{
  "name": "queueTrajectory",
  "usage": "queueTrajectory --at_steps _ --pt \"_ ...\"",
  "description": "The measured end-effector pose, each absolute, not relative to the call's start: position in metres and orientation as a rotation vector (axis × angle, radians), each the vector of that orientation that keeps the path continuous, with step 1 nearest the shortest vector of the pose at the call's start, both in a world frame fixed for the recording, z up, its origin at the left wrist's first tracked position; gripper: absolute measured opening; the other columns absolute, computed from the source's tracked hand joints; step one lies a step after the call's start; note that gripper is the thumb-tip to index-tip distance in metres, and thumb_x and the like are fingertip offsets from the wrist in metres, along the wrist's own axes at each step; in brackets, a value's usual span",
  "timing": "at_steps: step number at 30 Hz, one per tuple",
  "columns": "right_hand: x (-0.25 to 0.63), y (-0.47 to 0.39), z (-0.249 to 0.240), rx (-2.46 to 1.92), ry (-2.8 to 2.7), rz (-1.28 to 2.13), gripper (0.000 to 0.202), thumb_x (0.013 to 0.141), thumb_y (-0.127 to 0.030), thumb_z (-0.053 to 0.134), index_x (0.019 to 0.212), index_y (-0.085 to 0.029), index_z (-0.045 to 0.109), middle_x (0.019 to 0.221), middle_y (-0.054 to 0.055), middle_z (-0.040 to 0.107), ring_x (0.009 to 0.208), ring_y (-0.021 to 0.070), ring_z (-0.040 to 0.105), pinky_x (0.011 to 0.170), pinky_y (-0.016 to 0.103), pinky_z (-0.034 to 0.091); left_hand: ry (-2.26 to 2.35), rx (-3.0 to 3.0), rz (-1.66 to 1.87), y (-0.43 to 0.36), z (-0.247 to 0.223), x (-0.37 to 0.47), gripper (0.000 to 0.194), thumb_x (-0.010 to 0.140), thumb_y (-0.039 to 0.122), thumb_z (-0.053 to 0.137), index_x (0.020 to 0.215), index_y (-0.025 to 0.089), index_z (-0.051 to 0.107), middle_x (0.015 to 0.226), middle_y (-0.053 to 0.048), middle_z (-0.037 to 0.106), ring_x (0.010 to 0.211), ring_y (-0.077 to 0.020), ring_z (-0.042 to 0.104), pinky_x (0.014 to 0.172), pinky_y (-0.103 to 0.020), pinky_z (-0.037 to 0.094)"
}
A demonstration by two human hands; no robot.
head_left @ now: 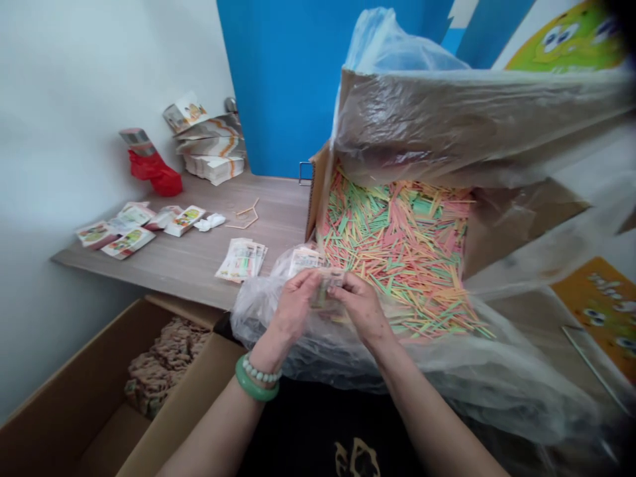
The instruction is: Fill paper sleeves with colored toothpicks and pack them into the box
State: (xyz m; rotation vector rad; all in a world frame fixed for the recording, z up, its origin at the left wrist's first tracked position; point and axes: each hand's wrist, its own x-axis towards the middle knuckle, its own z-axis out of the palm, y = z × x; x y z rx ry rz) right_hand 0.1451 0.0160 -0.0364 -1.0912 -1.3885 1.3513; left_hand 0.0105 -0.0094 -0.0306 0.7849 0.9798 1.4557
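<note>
A small printed plastic packet (326,283) is pinched between my two hands at the near edge of a plastic-lined carton. My left hand (294,305), with a bead bracelet and a green bangle on the wrist, grips its left side. The thumb and fingers of my right hand (362,308) close on the right side. What lies inside the packet is too blurred to make out. Just behind it rests another pile of packets (304,258) on the plastic. Pink, green and yellow flat sticks (397,245) fill the carton beyond my hands.
On the table (199,265) lie a packet stack (242,260), several small printed boxes (128,242), crumpled tissue (209,222) and rubber bands (246,215). Flattened cartons (213,149) and a red-wrapped object (155,173) stand behind. An open cardboard box (183,391) with bundled packets sits lower left.
</note>
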Motion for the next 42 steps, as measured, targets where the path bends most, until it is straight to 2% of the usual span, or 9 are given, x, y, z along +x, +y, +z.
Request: queueTrajectory --at_steps 10,14,18,24,26,29,36,39,42 --pt "0.128 0.006 -0.030 -0.884 -1.480 1.571 0.016 0.071 -0.034 0.075 0.075 -0.022 0.065 0.067 -0.003 0.058 0.062 0.0153 0.050 0.058 0.028 0.040 1.162 1.093 1.585 -0.029 -0.015 -0.016 0.021 0.080 0.032 0.070 0.065 0.018 0.070 0.083 -0.003 0.063 0.083 -0.0155 0.057 0.081 -0.028 0.046" --pt "0.113 0.000 -0.032 -0.933 -1.483 1.482 0.017 0.070 -0.036 0.073 0.070 -0.021 0.065 0.065 -0.004 0.057 0.064 0.0150 0.050 0.063 0.028 0.041 1.107 0.980 1.473 -0.035 -0.016 -0.022 0.017 0.075 0.034 0.075 0.080 0.018 0.076 0.093 -0.005 0.069 0.088 -0.0171 0.061 0.083 -0.030 0.048" --pt "0.105 -0.004 -0.034 -0.925 -1.602 1.477 0.017 0.073 -0.037 0.067 0.072 -0.022 0.062 0.069 -0.003 0.059 0.070 0.0160 0.053 0.068 0.029 0.042 1.179 0.924 1.516 -0.035 -0.012 -0.037 0.014 0.067 0.030 0.078 0.069 0.017 0.075 0.086 -0.004 0.070 0.080 -0.0151 0.061 0.075 -0.027 0.049" --pt "0.102 0.018 -0.024 -1.568 -1.851 0.828 0.015 0.087 -0.035 0.055 0.081 -0.022 0.061 0.083 0.006 0.065 0.080 0.0234 0.061 0.075 0.036 0.043 1.484 0.823 1.616 0.002 0.000 -0.111 0.021 0.067 0.037 0.075 0.076 0.019 0.069 0.072 -0.001 0.064 0.063 -0.0143 0.055 0.061 -0.027 0.046" --pt "0.093 0.029 -0.024 -1.742 -1.933 0.636 0.020 0.087 -0.039 0.060 0.092 -0.020 0.062 0.093 0.014 0.068 0.088 0.0291 0.064 0.079 0.041 0.044 1.812 1.070 1.469 0.023 -0.010 -0.138 0.022 0.080 0.039 0.062 0.078 0.018 0.070 0.073 -0.003 0.063 0.069 -0.0178 0.058 0.065 -0.030 0.047" --pt "0.080 0.041 -0.030 -1.855 -1.983 0.583 0.031 0.083 -0.035 0.067 0.106 -0.015 0.062 0.102 0.021 0.069 0.094 0.0333 0.065 0.081 0.042 0.046 2.317 1.437 1.118 0.050 -0.032 -0.163 0.018 0.081 0.026 0.058 0.071 0.016 0.069 0.073 -0.006 0.058 0.083 -0.0239 0.059 0.079 -0.035 0.046" --pt "0.085 0.046 -0.042 -1.797 -1.909 0.624 0.015 0.086 -0.021 0.052 0.093 -0.024 0.064 0.091 0.007 0.070 0.085 0.0238 0.062 0.072 0.033 0.041 2.525 1.562 1.086 0.056 -0.040 -0.167 0.031 0.087 0.028 0.057 0.111 0.012 0.071 0.108 -0.017 0.061 0.104 -0.0310 0.058 0.095 -0.044 0.044" --pt "0.094 0.043 -0.041 -1.750 -1.897 0.600 0.019 0.088 -0.021 0.047 0.083 -0.025 0.065 0.082 0.003 0.068 0.078 0.0213 0.059 0.069 0.030 0.038 2.500 1.583 1.261 0.043 -0.020 -0.151 0.027 0.087 0.028 0.058 0.105 0.014 0.073 0.114 -0.015 0.062 0.099 -0.0288 0.060 0.093 -0.043 0.046" --pt "0.104 0.041 -0.038 -1.632 -1.830 0.625 0.021 0.086 -0.021 0.046 0.072 -0.024 0.061 0.077 0.002 0.064 0.079 0.0203 0.058 0.070 0.029 0.038 2.168 1.535 1.363 0.027 -0.005 -0.119 0.021 0.083 0.030 0.061 0.094 0.019 0.076 0.100 -0.009 0.067 0.085 -0.0225 0.061 0.083 -0.036 0.049"
